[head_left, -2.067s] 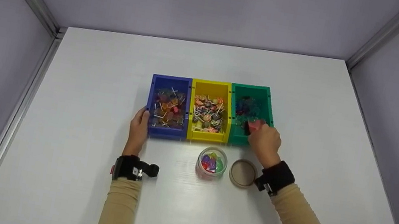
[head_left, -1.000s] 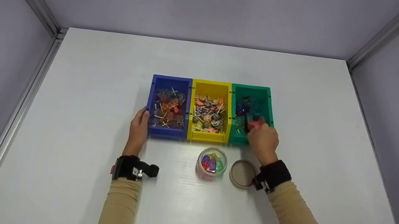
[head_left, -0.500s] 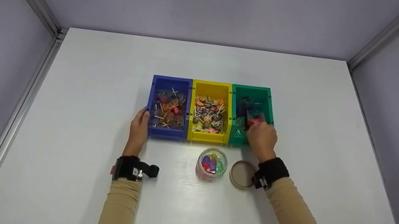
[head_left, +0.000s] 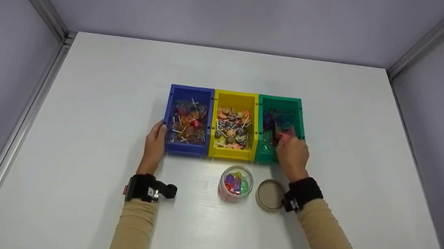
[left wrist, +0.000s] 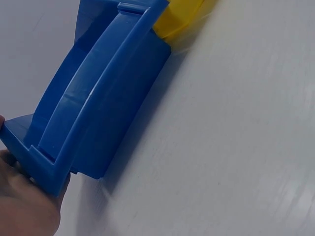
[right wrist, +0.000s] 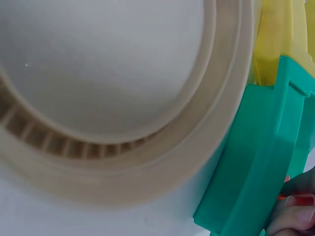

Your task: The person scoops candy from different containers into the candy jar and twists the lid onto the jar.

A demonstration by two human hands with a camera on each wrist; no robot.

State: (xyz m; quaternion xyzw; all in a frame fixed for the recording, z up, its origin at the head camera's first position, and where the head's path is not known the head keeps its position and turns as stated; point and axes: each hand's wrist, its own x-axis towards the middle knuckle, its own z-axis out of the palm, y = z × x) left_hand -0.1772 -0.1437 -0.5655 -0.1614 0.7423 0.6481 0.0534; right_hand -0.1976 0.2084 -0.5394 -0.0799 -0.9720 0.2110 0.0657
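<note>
My left hand [head_left: 153,147] holds the left side of the blue bin [head_left: 184,147], near its front corner. That bin is filled with wrapped lollipops [head_left: 188,121]. My right hand [head_left: 293,156] reaches over the front of the green bin [head_left: 264,156] and grips a see-through reddish scoop [head_left: 285,131]. The scoop's front end lies among dark blue and green clear pieces [head_left: 270,119] inside the bin. In the right wrist view, a bit of red [right wrist: 298,200] shows between the fingers; the rest of the scoop is hidden behind the green wall.
Between them stands a yellow bin [head_left: 230,153] with striped lollipops [head_left: 230,126]. In front are an uncovered clear jar [head_left: 234,193] with colourful pieces and a beige round lid [head_left: 268,206], close by the right wrist. All stand on a white table [head_left: 79,141].
My right hand has shifted slightly left, and the scoop has moved deeper toward the back among the pieces in the green bin. My left hand, the jar and the lid stay in place.
</note>
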